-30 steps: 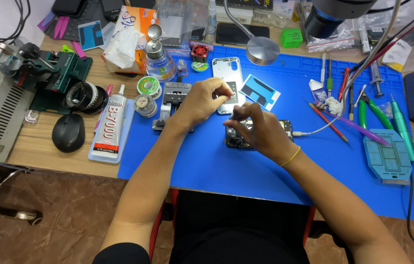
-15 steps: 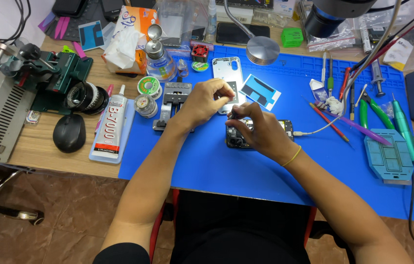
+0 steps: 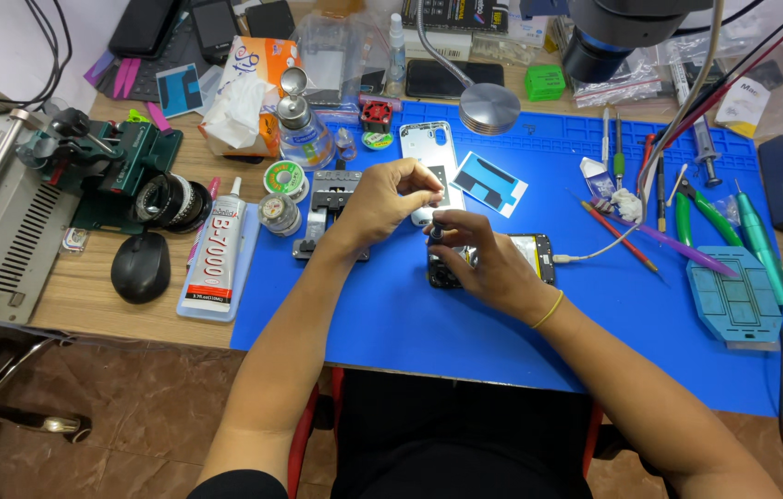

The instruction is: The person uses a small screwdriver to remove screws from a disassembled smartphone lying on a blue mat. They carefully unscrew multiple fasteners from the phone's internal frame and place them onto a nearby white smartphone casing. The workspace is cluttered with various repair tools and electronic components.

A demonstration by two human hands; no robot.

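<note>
On the blue mat point(image 3: 465, 333) sits an opened phone point(image 3: 526, 254), long axis running left to right, cable end pointing right toward the tools. Right hand point(image 3: 484, 263) covers its left end, fingers curled around a small dark tool. Left hand point(image 3: 387, 199) hovers just above, fingertips pinched together; can't tell what's in them. A silver back cover point(image 3: 428, 152) lies just behind.

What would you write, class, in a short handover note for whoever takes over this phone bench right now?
Left hand: raised over the blue mat, fingertips pinched; whether it grips anything is too small to tell.
Right hand: on the opened phone, pressing a dark tool at its left end.
White back cover lies apart, behind the hands.
Done: phone opened, cable plugged in.
Left: cover still off.
</note>
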